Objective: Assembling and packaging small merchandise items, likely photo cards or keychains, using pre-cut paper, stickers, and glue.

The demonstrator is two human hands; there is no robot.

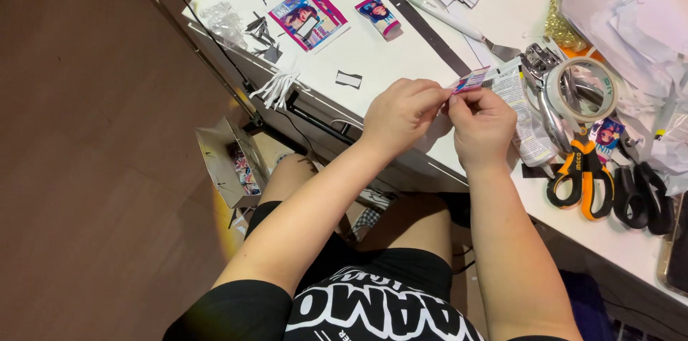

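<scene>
My left hand (401,113) and my right hand (484,126) meet over the front edge of a white table (387,54). Together they pinch a small colourful printed paper piece (471,81) between thumbs and fingertips, held just above the tabletop. Two similar printed picture cards lie farther back: a larger pink one (308,16) and a small one (378,15).
Orange-handled scissors (582,169), black-handled scissors (645,194) and a tape roll (580,90) lie to the right. A long dark ruler (408,11), a white craft knife (459,22), paper scraps (276,86) and a small paper box on the floor (229,162) are around.
</scene>
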